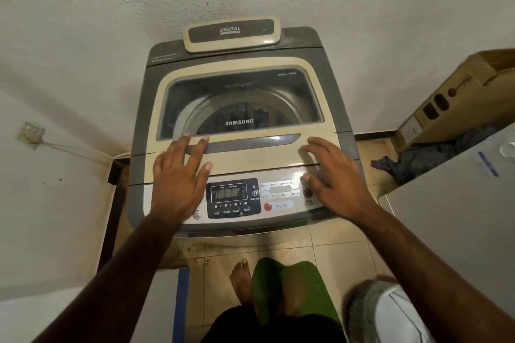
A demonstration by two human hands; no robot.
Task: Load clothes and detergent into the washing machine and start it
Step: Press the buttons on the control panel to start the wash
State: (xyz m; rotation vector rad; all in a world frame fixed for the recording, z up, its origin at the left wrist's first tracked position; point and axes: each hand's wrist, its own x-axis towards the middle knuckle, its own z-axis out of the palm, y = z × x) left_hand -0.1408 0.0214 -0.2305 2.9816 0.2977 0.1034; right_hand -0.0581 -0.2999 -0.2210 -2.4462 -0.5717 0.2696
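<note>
Over the washer lid (239,157), left hand (178,175) and right hand (334,175) spread, empty.

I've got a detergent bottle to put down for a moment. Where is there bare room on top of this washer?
The grey back ledge right of the cream DIGITAL panel is bare. The cream glass-windowed lid is shut, but the left hand and right hand crowd its front strip. The button panel below offers no room.
</note>
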